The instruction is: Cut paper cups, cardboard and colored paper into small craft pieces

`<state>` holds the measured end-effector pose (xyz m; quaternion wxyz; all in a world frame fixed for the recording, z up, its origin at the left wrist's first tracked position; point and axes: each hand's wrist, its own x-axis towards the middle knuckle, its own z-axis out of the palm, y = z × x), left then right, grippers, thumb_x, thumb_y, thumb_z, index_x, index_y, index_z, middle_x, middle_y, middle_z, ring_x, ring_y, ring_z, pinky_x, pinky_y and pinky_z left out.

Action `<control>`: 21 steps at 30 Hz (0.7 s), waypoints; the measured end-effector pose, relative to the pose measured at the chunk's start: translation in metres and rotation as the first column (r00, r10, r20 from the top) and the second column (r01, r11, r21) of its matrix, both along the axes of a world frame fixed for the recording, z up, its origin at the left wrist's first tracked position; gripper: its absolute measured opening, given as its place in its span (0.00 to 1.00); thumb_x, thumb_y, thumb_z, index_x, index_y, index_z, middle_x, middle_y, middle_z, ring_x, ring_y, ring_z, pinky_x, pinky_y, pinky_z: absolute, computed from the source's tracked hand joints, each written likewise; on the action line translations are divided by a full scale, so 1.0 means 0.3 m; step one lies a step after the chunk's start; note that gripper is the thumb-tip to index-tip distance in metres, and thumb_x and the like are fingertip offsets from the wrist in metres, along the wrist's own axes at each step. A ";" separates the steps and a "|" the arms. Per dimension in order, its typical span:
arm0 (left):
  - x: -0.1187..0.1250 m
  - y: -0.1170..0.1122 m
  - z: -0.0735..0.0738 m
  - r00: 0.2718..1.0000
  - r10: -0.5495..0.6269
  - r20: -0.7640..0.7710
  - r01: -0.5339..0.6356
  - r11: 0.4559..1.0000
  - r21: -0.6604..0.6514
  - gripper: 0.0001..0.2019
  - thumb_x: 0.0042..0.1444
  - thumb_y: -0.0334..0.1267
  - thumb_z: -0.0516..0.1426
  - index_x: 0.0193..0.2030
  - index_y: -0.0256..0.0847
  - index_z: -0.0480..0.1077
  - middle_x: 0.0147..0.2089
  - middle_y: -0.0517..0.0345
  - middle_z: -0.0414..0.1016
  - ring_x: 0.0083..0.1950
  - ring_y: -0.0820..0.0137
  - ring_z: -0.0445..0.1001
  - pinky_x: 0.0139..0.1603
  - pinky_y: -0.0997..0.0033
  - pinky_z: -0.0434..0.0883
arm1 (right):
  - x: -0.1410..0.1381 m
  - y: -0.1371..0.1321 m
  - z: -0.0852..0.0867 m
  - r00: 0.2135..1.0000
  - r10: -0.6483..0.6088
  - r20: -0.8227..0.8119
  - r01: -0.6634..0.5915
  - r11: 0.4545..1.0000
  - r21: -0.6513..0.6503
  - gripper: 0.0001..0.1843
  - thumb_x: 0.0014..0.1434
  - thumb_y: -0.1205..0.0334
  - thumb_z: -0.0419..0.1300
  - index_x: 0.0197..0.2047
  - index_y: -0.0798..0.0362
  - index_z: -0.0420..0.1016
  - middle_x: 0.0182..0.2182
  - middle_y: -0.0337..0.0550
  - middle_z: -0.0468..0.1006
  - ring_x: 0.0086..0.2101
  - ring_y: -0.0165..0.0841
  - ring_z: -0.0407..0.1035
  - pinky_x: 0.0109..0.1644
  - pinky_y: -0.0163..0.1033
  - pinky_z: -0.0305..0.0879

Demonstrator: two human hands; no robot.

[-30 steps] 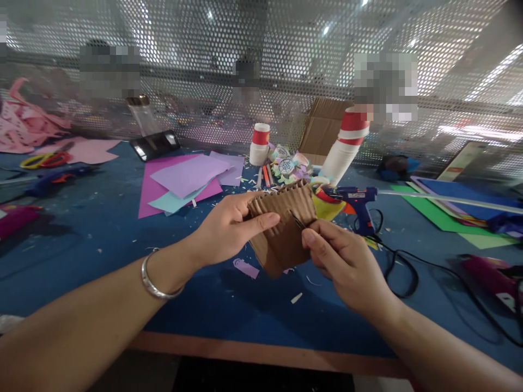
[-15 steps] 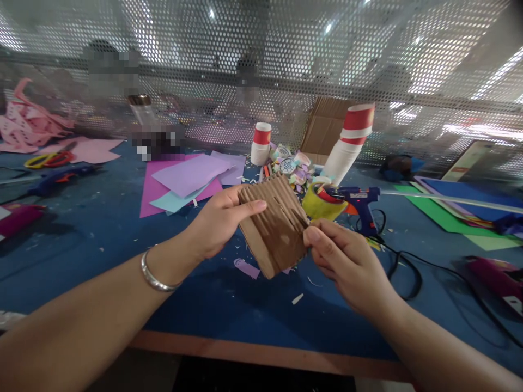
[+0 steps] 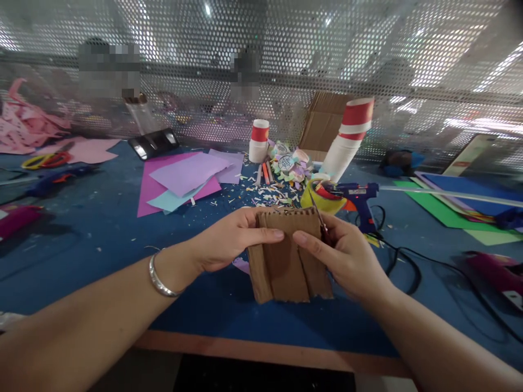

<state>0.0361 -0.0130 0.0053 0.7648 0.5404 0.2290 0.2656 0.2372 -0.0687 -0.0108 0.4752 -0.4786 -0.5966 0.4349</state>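
Observation:
Both hands hold a piece of brown corrugated cardboard [image 3: 284, 267] upright above the blue table. Its smooth face is toward me, with a crease near the left side and a split running down right of the middle. My left hand [image 3: 241, 237] grips the upper left edge, thumb across the front and fingers behind. On the upper right, my right hand [image 3: 339, 247] pinches the cardboard, its thumb on the face. A thin, dark, pointed strip [image 3: 321, 218] sticks up by my right fingers; I cannot make out what it is. Behind the cardboard lies a scrap of purple paper [image 3: 242, 265].
Beyond my right hand, a blue glue gun [image 3: 359, 197] rests in a yellow roll [image 3: 324, 202], its black cable trailing right. Stacked paper cups [image 3: 345, 149], smaller cups [image 3: 259, 142] and coloured sheets [image 3: 190, 171] stand or lie farther back. Scissors [image 3: 47, 159] lie left.
The cardboard has turned from its ribbed face, tilted, to a smooth face, held more upright and lower. My right hand has shifted from its right edge onto its upper face.

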 end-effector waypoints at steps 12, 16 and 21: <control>0.009 -0.043 0.048 0.997 0.034 -0.071 -0.046 0.985 -0.165 0.15 0.48 0.42 0.73 0.34 0.36 0.76 0.30 0.61 0.79 0.30 0.75 0.76 0.35 0.75 0.72 | -0.027 -0.056 0.026 0.989 0.137 -0.054 -0.140 0.988 -0.068 0.21 0.58 0.42 0.68 0.28 0.51 0.76 0.22 0.41 0.72 0.26 0.35 0.67 0.32 0.40 0.69; 0.006 -0.043 0.056 0.995 -0.021 -0.102 -0.002 0.974 -0.227 0.16 0.47 0.43 0.73 0.36 0.37 0.77 0.31 0.61 0.79 0.31 0.75 0.76 0.33 0.77 0.70 | -0.027 -0.061 0.018 0.985 0.156 -0.075 -0.161 0.985 -0.056 0.22 0.59 0.43 0.67 0.25 0.51 0.72 0.22 0.40 0.70 0.25 0.33 0.63 0.31 0.40 0.67; 0.007 -0.051 0.053 0.988 -0.013 -0.155 -0.005 0.994 -0.114 0.14 0.45 0.38 0.73 0.31 0.36 0.74 0.25 0.67 0.72 0.26 0.80 0.67 0.28 0.81 0.64 | -0.017 -0.052 0.003 0.986 0.154 -0.069 -0.156 0.987 -0.033 0.20 0.59 0.46 0.66 0.26 0.52 0.70 0.23 0.38 0.68 0.25 0.31 0.60 0.29 0.37 0.61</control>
